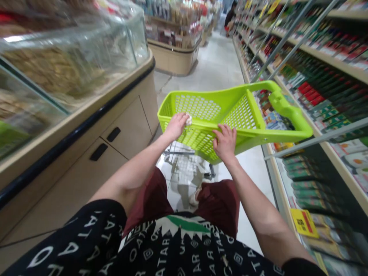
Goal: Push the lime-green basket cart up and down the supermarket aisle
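Observation:
A lime-green plastic shopping basket (201,105) sits tilted on a metal cart frame (184,161) in front of me. My left hand (176,124) grips the basket's near rim at its left side, with a small white scrap under the fingers. My right hand (224,142) is closed over the same near rim further right. The basket's thick green handle (287,111) sticks out to the right, past the shelf edge. I see nothing inside the basket.
A beige counter (86,126) with a glass display case (66,57) runs along my left. Stocked shelves (316,76) line the right side. The pale tiled aisle (218,65) leads ahead toward another display stand (175,50); a person stands far off.

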Demonstrator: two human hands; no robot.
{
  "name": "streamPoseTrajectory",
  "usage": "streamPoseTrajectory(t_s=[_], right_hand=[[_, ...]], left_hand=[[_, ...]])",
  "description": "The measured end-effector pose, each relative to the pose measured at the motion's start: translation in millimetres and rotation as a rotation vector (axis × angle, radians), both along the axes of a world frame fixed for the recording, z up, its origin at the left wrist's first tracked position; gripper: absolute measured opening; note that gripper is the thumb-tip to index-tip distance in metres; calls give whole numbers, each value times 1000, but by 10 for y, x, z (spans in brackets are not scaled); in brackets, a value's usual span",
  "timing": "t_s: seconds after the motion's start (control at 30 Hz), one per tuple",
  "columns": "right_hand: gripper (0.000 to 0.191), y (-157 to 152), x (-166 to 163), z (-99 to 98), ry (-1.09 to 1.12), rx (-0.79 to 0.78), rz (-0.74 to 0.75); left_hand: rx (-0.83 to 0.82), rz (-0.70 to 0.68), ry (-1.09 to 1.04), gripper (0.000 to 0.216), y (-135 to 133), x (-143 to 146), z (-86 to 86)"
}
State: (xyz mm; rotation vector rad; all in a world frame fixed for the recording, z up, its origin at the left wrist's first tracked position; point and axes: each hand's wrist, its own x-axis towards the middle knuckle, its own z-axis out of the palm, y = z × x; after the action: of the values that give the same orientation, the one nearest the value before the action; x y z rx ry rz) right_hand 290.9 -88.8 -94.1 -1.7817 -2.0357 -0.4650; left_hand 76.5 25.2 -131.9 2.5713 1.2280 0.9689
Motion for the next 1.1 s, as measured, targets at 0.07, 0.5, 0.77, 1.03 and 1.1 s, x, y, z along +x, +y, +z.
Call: streamPoseTrajectory(t_s=[0.07,0.5,0.77,1.03,1.1], right_hand=[[33,25,22,-20,-1,-16,2],[34,-55,49,-56,-56,-7,3],[34,-82,56,-49,-70,-12,20],[31,-56,-1,-57,-65,3,2],[31,-64,-8,-53,-62,5,-1]], left_hand=[[-18,11,-74,36,85,-143,-67],[-70,24,-113,57,36,-370,-78],[-74,25,-111,62,161,-632,-128],[34,67,-186,46,124,-241,-194],[44,9,-178,46,138,-215,-204]])
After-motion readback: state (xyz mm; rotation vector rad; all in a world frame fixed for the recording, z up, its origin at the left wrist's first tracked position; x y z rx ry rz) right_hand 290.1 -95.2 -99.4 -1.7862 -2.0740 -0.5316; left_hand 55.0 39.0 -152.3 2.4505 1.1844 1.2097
